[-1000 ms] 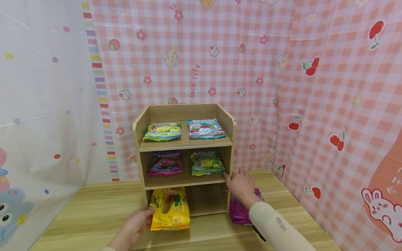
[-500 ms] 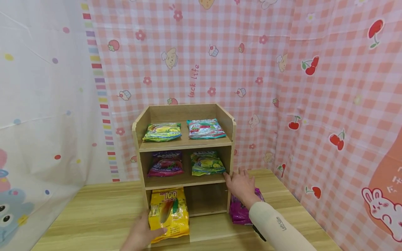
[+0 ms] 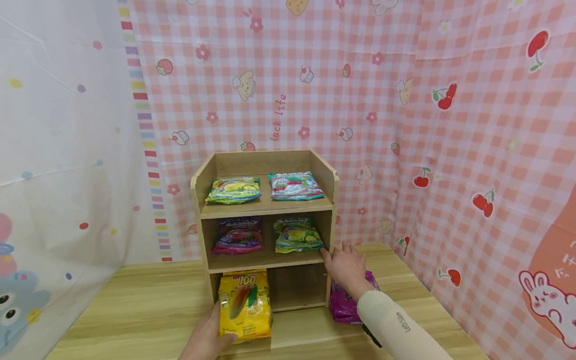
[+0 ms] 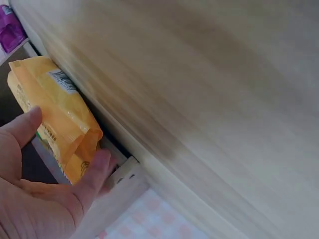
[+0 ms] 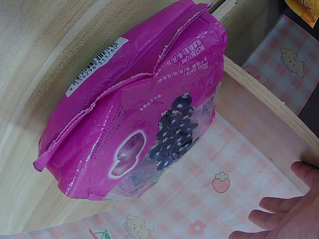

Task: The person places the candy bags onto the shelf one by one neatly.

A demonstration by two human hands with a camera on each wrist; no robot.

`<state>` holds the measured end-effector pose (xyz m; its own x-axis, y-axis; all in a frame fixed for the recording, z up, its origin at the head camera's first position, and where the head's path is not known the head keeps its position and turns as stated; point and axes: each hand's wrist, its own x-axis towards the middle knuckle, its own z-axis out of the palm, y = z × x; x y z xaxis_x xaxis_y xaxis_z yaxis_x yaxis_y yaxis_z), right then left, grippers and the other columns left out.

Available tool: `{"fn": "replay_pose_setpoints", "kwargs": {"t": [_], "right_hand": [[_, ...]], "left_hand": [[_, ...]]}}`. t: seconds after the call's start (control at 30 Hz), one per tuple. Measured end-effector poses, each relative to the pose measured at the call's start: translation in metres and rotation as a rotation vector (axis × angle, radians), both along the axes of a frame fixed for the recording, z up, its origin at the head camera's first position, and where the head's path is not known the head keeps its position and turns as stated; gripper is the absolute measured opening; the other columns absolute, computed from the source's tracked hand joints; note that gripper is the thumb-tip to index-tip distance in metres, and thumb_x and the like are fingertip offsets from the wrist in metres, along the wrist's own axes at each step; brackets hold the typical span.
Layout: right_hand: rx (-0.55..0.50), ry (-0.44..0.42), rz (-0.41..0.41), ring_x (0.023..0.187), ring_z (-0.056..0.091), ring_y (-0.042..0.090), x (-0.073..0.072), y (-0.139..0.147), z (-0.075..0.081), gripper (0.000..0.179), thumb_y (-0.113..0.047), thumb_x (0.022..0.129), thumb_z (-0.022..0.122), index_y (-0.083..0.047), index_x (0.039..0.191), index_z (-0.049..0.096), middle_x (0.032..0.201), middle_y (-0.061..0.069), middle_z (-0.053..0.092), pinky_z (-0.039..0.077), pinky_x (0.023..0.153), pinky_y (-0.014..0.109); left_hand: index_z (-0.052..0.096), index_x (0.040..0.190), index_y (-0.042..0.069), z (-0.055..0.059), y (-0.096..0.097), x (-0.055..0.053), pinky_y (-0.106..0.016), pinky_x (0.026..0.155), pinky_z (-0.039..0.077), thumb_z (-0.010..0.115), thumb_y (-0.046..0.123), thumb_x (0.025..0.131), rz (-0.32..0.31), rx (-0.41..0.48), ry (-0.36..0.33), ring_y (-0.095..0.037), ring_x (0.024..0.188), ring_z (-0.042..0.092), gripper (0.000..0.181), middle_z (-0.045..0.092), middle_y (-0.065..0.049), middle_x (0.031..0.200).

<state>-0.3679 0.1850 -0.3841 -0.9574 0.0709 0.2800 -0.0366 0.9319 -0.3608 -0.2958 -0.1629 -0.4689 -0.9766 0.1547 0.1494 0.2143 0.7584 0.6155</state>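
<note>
A yellow candy bag (image 3: 245, 306) with a mango picture lies half out of the bottom-left compartment of a small wooden shelf (image 3: 265, 264). My left hand (image 3: 208, 334) is at the bag's lower left corner. In the left wrist view its thumb touches the near end of the bag (image 4: 60, 109), while the fingers reach along its side, spread apart. My right hand (image 3: 346, 265) rests against the shelf's right side, fingers outstretched and holding nothing. Below that wrist, a purple candy bag (image 5: 144, 109) with a grape-like fruit picture stands on the table, partly hidden by the arm in the head view.
On the top tier lie a yellow-green bag (image 3: 234, 190) and a teal-and-white bag (image 3: 295, 186). The middle tier holds a dark purple bag (image 3: 238, 236) and a green-yellow bag (image 3: 298, 235). Behind the wooden table (image 3: 139, 310) hang pink checked curtains (image 3: 279, 75).
My left hand has moved from the bag's left side to its lower corner. The yellow bag slid toward me, then shifted slightly back and right. My right hand has stayed put.
</note>
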Motion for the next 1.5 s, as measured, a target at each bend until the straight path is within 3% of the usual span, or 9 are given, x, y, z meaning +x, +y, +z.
{"fn": "replay_pose_setpoints", "kwargs": {"t": [0.1,0.23,0.33,0.5,0.6,0.7,1.03,1.33,1.5], "right_hand": [[-0.001,-0.003,0.002,0.143,0.024,0.046,-0.001,0.000,-0.001,0.061,-0.049,0.104,0.037,-0.002,0.131,0.062,0.154,0.026,0.032,0.016,0.107,0.073],[0.003,0.002,0.003,0.143,0.024,0.046,-0.003,0.001,-0.002,0.061,-0.050,0.104,0.036,-0.002,0.131,0.062,0.154,0.026,0.032,0.016,0.106,0.073],[0.001,0.003,0.004,0.143,0.024,0.046,-0.002,0.001,-0.001,0.062,-0.050,0.104,0.036,-0.002,0.132,0.062,0.154,0.026,0.032,0.016,0.107,0.073],[-0.001,0.002,0.004,0.143,0.024,0.047,-0.001,0.000,-0.001,0.062,-0.050,0.104,0.036,-0.002,0.131,0.062,0.154,0.026,0.033,0.015,0.107,0.073],[-0.002,0.000,0.003,0.143,0.024,0.046,-0.001,0.000,-0.001,0.061,-0.050,0.104,0.036,-0.002,0.131,0.062,0.154,0.026,0.033,0.015,0.107,0.073],[0.000,-0.002,0.005,0.143,0.024,0.046,-0.001,-0.001,-0.002,0.061,-0.050,0.104,0.037,-0.002,0.131,0.062,0.154,0.026,0.032,0.015,0.107,0.073],[-0.002,0.001,0.005,0.143,0.024,0.046,-0.002,0.000,-0.002,0.061,-0.050,0.104,0.036,-0.002,0.131,0.062,0.154,0.026,0.032,0.016,0.107,0.073],[-0.015,-0.009,0.008,0.144,0.021,0.045,-0.001,0.000,-0.001,0.061,-0.049,0.104,0.036,-0.001,0.134,0.060,0.155,0.026,0.031,0.013,0.107,0.073],[-0.008,-0.003,0.008,0.144,0.022,0.044,0.001,0.000,0.000,0.061,-0.049,0.104,0.037,-0.002,0.133,0.061,0.154,0.026,0.032,0.015,0.107,0.073]], "left_hand": [[0.037,0.142,-0.013,-0.001,0.000,0.002,-0.063,0.094,0.043,0.086,0.031,0.076,0.003,-0.084,0.074,-0.058,0.119,0.047,0.094,0.037,-0.046,0.137],[0.054,0.133,-0.004,-0.002,0.002,0.003,-0.061,0.091,0.046,0.088,0.036,0.072,-0.027,-0.270,0.257,-0.052,0.117,0.051,0.081,0.046,-0.037,0.132],[0.064,0.123,0.002,-0.004,0.002,0.002,-0.061,0.089,0.047,0.085,0.038,0.073,-0.104,-0.407,0.381,-0.045,0.114,0.054,0.065,0.055,-0.026,0.126],[0.066,0.121,0.008,-0.010,0.001,-0.002,-0.056,0.088,0.049,0.081,0.043,0.077,-0.279,-0.540,0.454,-0.038,0.111,0.057,0.058,0.058,-0.018,0.124],[0.063,0.126,0.010,-0.014,0.003,-0.004,-0.051,0.084,0.052,0.084,0.034,0.077,-0.356,-0.584,0.520,-0.035,0.109,0.059,0.058,0.059,-0.016,0.125],[0.062,0.127,0.013,-0.014,0.006,-0.004,-0.044,0.075,0.055,0.085,0.020,0.076,-0.386,-0.613,0.588,-0.031,0.103,0.061,0.056,0.060,-0.014,0.121],[0.064,0.128,0.010,0.000,0.015,-0.001,-0.045,0.072,0.056,0.079,0.014,0.081,-0.346,-0.627,0.547,-0.031,0.096,0.066,0.050,0.066,-0.013,0.118],[0.069,0.120,0.012,0.006,0.025,-0.020,-0.040,0.060,0.056,0.076,-0.004,0.079,-0.246,-0.633,0.633,-0.027,0.080,0.067,0.044,0.069,-0.010,0.109],[0.068,0.120,0.011,0.007,0.026,-0.026,-0.044,0.067,0.057,0.077,-0.006,0.076,-0.209,-0.627,0.586,-0.031,0.089,0.066,0.048,0.067,-0.012,0.113]]}}
